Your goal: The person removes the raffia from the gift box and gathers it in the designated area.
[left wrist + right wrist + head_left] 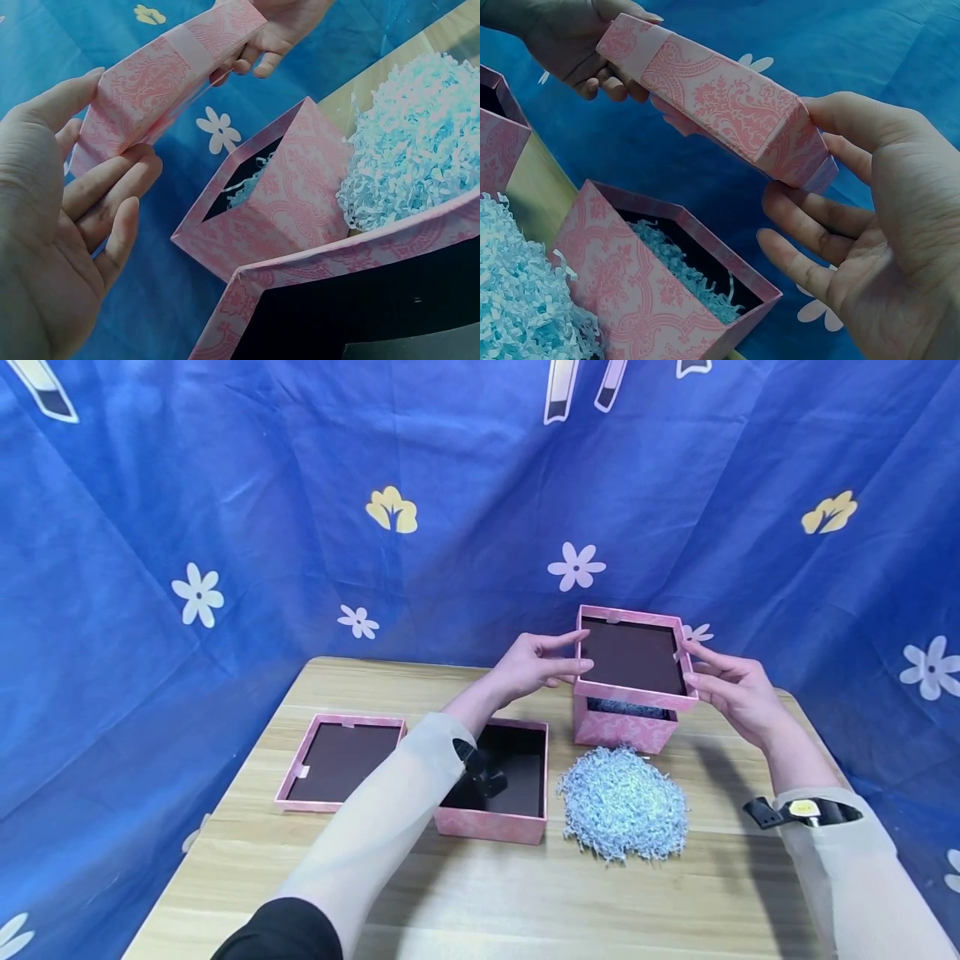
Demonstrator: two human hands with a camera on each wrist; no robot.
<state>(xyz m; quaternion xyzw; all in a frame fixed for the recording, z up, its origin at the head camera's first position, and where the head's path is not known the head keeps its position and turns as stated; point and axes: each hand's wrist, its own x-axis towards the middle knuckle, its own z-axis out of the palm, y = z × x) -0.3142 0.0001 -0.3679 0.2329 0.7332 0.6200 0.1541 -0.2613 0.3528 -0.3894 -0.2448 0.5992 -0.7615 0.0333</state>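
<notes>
Both hands hold a pink patterned box lid (pixel 633 653) up in the air, its dark inside facing the head camera. My left hand (pixel 527 667) pinches the lid's left edge between thumb and fingers. On the opposite edge, my right hand (pixel 731 685) grips it the same way. A pink ribbon band (pixel 651 54) crosses the lid's side. Below the lid stands a small pink box (pixel 304 176), with blue shredded paper (pixel 686 270) visible inside. The raised lid hides part of this box in the head view.
A heap of blue shredded paper (pixel 624 806) lies in front of the small box. Left of it stands a larger pink box (pixel 491 825) with a dark interior, partly behind the left forearm. Another lid (pixel 337 764) lies inside-up farther left. A blue curtain (pixel 465 568) hangs behind the wooden table (pixel 510 893).
</notes>
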